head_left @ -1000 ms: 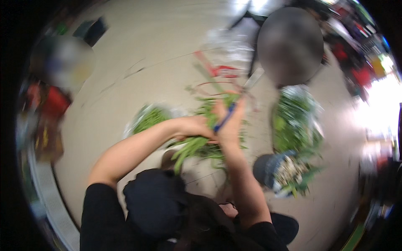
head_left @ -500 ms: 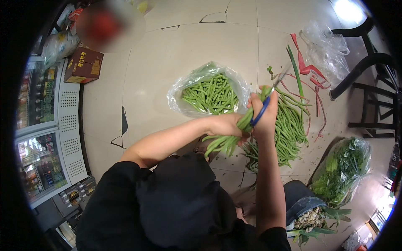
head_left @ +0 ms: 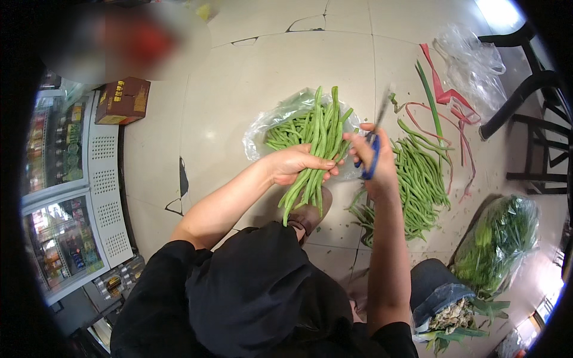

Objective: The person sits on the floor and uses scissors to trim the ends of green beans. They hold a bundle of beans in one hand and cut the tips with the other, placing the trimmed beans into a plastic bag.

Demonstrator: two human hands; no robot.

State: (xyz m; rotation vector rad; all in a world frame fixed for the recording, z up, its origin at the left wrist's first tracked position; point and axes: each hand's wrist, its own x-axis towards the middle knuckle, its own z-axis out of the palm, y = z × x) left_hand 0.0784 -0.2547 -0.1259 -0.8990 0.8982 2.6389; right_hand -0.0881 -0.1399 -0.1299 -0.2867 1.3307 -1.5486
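A bunch of long green beans [head_left: 322, 134] is gripped in my left hand [head_left: 298, 164], the thumb lying across it. The beans stand up over a clear plastic bag [head_left: 262, 128] that holds more green beans. My right hand [head_left: 377, 156] grips scissors [head_left: 375, 158] by their blue handles, beside the bunch; the blades point up and away and look smeared by motion. Under and right of my right forearm lies a large pile of green beans [head_left: 418, 182] on the floor.
Red ribbon [head_left: 441, 89], a long green leaf [head_left: 428, 98] and crumpled clear plastic [head_left: 474, 62] lie at the right, near a black chair [head_left: 531, 101]. Bagged leafy greens [head_left: 498, 238] and a bin of scraps [head_left: 447, 313] are lower right. A glass-door fridge [head_left: 62, 230] and brown box [head_left: 123, 101] stand left.
The bean bunch has swung upright and moved left, away from the scissors. My left hand now shows fully around it, no longer tucked by my right hand. My right hand still holds the scissors.
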